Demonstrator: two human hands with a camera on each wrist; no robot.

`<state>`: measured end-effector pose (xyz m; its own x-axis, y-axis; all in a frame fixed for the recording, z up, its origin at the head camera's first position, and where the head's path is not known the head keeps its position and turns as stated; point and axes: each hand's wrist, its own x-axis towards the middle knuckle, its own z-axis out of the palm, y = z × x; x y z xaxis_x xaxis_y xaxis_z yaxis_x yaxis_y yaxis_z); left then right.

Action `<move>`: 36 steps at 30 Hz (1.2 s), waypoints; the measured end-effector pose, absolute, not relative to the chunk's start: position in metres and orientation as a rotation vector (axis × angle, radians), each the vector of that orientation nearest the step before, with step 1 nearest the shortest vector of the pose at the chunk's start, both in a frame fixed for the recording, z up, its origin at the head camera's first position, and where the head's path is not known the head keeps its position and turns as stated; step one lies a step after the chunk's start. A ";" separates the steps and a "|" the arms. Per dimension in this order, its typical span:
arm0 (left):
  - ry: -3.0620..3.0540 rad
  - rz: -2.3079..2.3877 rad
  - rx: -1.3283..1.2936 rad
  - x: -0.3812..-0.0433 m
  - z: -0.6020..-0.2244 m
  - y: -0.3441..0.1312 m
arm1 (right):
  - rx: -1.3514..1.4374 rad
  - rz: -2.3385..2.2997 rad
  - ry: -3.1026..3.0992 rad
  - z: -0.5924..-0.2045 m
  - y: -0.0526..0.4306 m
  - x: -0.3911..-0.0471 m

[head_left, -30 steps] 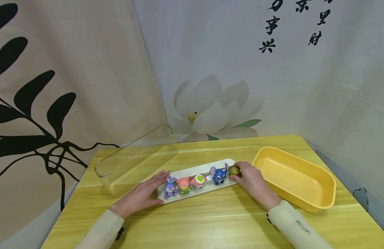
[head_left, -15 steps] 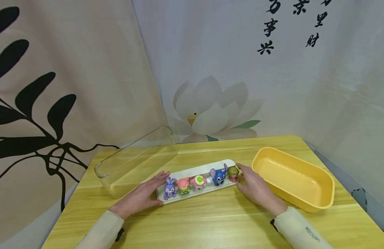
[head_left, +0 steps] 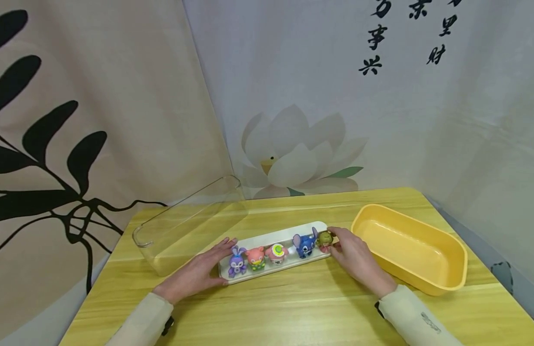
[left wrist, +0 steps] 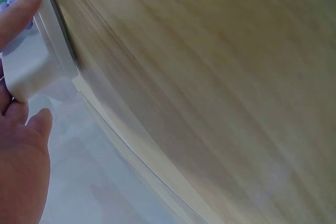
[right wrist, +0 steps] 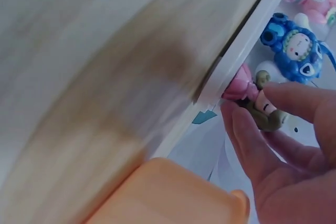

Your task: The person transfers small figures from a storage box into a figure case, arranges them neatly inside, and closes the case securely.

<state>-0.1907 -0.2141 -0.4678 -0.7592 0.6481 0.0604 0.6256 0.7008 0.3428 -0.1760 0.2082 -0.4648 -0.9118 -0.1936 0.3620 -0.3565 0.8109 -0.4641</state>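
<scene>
A long white tray (head_left: 271,237) lies on the table with several small figurines in a row along it. My left hand (head_left: 199,270) grips the tray's left end, thumb at the front corner and fingers at the back, beside a purple rabbit figurine (head_left: 237,264). At the other end, my right hand (head_left: 357,255) pinches an olive-haired figurine (right wrist: 270,118) in a pink dress, standing just inside the rim. A blue big-eared figurine (head_left: 305,245) is its neighbour. Further left are a round pink figurine (head_left: 276,253) with a yellow-green swirl and a reddish-pink figurine (head_left: 255,258).
Behind my left hand stands a clear plastic cover (head_left: 163,252), reaching toward the back edge of the wooden table (head_left: 267,317). A deep yellow basin (head_left: 454,269) sits to the right, close to my right wrist. Printed cloth (head_left: 163,96) hangs behind the table.
The right hand has slid slightly right, baring more of the olive-haired figurine; it drew off a little, then its fingers came back against it. The left hand and tray stay put.
</scene>
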 end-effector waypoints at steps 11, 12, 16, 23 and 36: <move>2.837 0.534 1.067 -0.192 -0.469 -0.214 | 0.417 0.767 -2.718 -0.467 0.205 -0.187; 2.837 0.535 1.066 -0.192 -0.469 -0.214 | 0.411 0.785 -2.726 -0.466 0.205 -0.187; 2.834 0.539 1.068 -0.192 -0.469 -0.214 | 0.399 0.842 -2.744 -0.463 0.208 -0.182; 2.835 0.540 1.060 -0.192 -0.469 -0.214 | 0.404 0.790 -2.720 -0.448 0.217 -0.162; 2.887 0.510 1.147 -0.193 -0.471 -0.215 | 0.459 0.685 -2.665 -0.434 0.239 -0.141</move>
